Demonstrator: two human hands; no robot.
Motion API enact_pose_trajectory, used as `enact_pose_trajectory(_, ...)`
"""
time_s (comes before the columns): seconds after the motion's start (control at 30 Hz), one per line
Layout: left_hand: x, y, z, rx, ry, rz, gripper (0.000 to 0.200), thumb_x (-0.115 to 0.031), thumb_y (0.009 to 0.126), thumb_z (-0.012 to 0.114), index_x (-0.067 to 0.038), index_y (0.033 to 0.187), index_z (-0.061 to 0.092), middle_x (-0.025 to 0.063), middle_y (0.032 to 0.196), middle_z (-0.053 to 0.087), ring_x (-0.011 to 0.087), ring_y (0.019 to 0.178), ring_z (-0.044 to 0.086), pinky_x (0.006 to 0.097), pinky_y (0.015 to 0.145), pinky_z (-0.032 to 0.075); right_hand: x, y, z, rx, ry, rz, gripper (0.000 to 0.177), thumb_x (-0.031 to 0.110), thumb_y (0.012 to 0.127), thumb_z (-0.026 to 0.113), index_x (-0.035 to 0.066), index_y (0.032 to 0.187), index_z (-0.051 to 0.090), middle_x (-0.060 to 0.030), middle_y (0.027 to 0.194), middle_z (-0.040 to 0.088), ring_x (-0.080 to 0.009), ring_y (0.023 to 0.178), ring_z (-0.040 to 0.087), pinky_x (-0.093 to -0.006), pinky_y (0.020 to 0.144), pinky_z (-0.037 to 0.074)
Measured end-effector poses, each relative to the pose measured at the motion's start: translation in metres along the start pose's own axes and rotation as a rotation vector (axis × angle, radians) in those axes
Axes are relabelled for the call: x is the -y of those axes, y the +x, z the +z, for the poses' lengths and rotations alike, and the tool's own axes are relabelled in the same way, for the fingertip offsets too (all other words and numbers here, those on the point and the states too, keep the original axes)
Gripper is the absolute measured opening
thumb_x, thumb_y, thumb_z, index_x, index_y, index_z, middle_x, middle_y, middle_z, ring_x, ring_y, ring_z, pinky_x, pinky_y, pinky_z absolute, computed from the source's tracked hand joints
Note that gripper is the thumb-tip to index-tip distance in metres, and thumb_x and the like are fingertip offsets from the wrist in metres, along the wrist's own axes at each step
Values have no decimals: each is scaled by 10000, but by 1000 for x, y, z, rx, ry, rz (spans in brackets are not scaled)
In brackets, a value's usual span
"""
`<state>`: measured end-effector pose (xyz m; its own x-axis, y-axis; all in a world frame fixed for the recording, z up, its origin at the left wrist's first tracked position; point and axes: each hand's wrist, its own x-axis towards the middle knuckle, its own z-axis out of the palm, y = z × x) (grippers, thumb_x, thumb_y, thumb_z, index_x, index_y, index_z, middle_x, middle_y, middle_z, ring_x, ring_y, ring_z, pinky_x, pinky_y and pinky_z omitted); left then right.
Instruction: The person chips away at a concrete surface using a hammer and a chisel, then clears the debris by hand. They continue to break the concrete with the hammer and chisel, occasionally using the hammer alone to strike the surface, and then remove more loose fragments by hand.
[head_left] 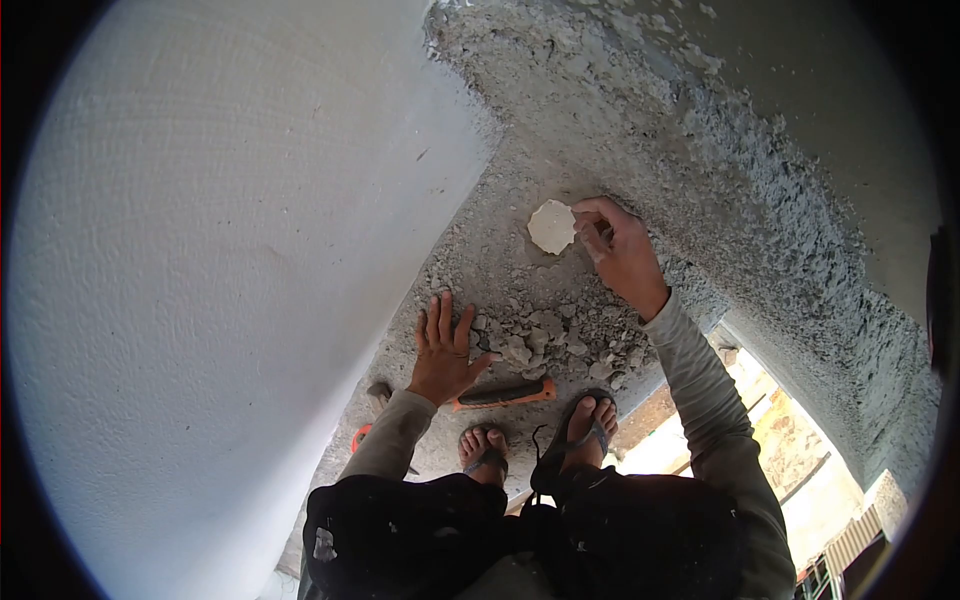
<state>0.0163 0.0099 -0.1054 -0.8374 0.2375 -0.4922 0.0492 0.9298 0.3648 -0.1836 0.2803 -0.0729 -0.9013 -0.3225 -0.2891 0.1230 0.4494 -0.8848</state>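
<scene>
A building site: broken rubble (545, 340) just beside the left hand (443, 365), rough bare concrete (770, 210) beyond the right hand (625, 255)

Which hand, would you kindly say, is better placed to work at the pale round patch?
Probably the right hand: it is at the patch's edge, while the left hand is spread beside the rubble, farther off.
</scene>
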Motion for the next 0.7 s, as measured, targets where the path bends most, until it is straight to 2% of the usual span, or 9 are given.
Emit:
enact_pose_trajectory(0.03,0,1,0,-2,0,3,930,-556,886,611,-97,1537,130,275,1584,-18,491,1458,-1,633,1142,54,-4,1,-1,-3,-2,-1,211,16,884,617,30,1094,610,-89,855,645,-186,922,613,-334,745,501)
enact_pose_trajectory(0.1,0,0,1,2,-6,-3,932,-552,887,611,-101,1540,122,275,1584,-22,491,1458,-6,635,1141,58,-17,3,2,-6,344,10,150,18,957,533,-8,1083,611,-25,782,616,-116,859,569,-284,755,457)
enact_pose_trajectory(0.13,0,0,1,1,-5,-4,932,-552,887,611,-101,1540,122,275,1584,-22,491,1458,-6,635,1141,58,-23,5,4,-6,344,8,150,18,957,533,-8,1083,611,-25,782,616,-116,859,569,-284,755,457)
enact_pose_trajectory(0.2,-1,0,-1,14,-5,-9,937,-546,888,614,-103,1541,110,273,1584,-31,494,1457,-9,637,1140,60,-30,8,7,72,718,-120,181,69,1002,476,-36,1072,605,-5,806,601,-103,836,549,-271,781,428)
enact_pose_trajectory(0.3,1,-1,2,-18,4,17,939,-545,887,615,-103,1541,105,277,1583,-31,497,1455,-6,639,1138,61,-18,13,13,72,769,-101,209,106,1011,466,-42,1075,599,-16,822,585,-95,847,535,-261,788,409)
enact_pose_trajectory(0.53,1,0,0,-6,6,7,935,-554,883,616,-100,1536,125,285,1580,-20,499,1454,4,642,1135,68,-19,13,21,14,593,-188,191,89,997,458,-12,1078,598,-40,881,598,-128,850,549,-281,825,433)
enact_pose_trajectory(0.63,0,0,0,-7,1,5,936,-557,878,621,-100,1535,136,280,1582,-23,496,1455,4,637,1138,67,-19,-21,5,-66,450,-123,173,54,981,470,-5,1084,595,-75,956,618,-137,887,565,-304,840,453)
enact_pose_trajectory(0.7,1,-1,1,-34,-9,-2,893,-603,887,580,-113,1530,202,261,1590,14,474,1464,38,628,1148,79,-20,-53,-6,-207,212,-23,167,16,922,536,-8,1075,598,-123,1001,631,-206,918,605,-333,835,475)
